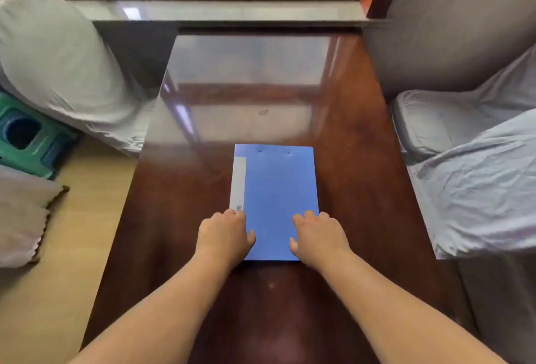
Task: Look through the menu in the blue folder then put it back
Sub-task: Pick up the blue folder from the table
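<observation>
Blue folder [278,198] lies shut and flat on the dark glossy desk [348,160], nearer the person's edge than the window edge, roughly midway between the side edges, its long sides running away from the person. Pale label strip along its left margin; two small rivets near its far edge. Left hand [224,236] rests over the near left corner of the cover, fingers curled down at the spine side, thumb lying on the blue face. Right hand [317,236] sits on the near right corner, fingers bent over the open edge, thumb on the cover. Neither hand has closed around anything; both press or rest on the folder, and whether any fingertip has got under the cover I cannot tell. Menu itself is not visible, presumably inside. Judgement: the cover is about to be opened, or has just been shut; the closed folder alone does not settle which. If opening, the sound way is to let the left hand pin the spine side so the folder does not slide on the polished top, and have the right fingers catch only the top cover at its free edge, then swing it over leftward. Risk: the slick surface lets the whole folder skate, or both covers lift together. Cloth-covered seats [478,178] flank the desk, well apart from the folder.
</observation>
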